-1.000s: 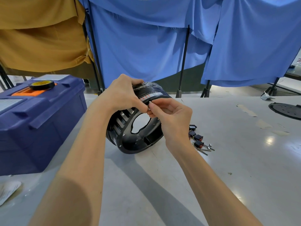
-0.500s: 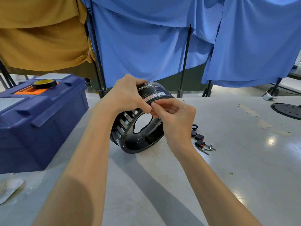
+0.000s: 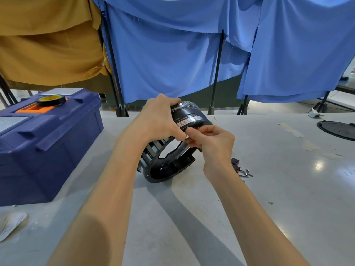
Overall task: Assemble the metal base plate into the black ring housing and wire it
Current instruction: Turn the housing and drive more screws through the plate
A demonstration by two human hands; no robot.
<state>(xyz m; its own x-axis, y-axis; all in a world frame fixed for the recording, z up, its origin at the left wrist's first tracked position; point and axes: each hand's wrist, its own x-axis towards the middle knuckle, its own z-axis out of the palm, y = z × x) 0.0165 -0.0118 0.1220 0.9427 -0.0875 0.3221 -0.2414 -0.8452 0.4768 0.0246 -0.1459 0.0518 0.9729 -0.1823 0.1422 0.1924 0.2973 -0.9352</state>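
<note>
Item, centre of frame: black ring housing (image 3: 169,160), tipped on edge on the grey table (image 3: 288,208). Left hand (image 3: 155,121) clamped over its top rim; right hand (image 3: 209,143) pinched shut at the label strip (image 3: 187,120), object pinched not discernible. Both hands barely shifted since earlier frames; fitting judged unfinished. Right of centre: connectors and screws (image 3: 243,171). Far left: blue toolbox (image 3: 38,143), tape roll (image 3: 51,100)

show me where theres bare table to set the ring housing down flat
Widest bare patch: the near table between the forearms, below the ring housing. More room lies right of the small connectors and screws, short of the black disc at the far right edge. Crowded spots: the left side, taken by the blue toolbox, and just beside the right hand.
</note>
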